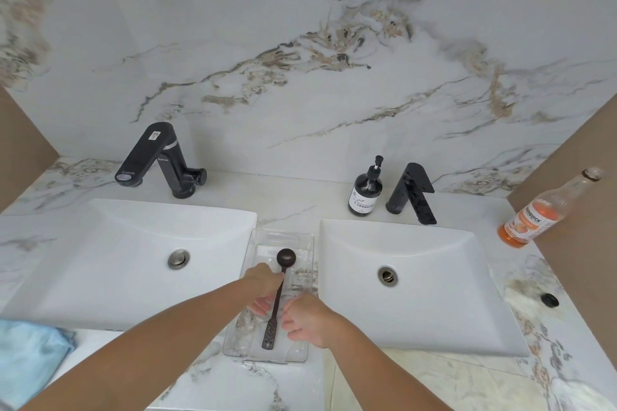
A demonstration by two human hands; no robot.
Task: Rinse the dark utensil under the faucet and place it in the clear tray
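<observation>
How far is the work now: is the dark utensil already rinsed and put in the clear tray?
The dark utensil already lies in the clear tray between the two sinks. No water runs from either faucet, so rinsing seems over, though I cannot confirm it. The left hand and right hand touch its handle. Only letting go appears left.

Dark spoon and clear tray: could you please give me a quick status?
Both hands, left and right, at long dark slotted-handle spoon over clear plastic tray. Grip unclear. Nothing in the way.
</observation>
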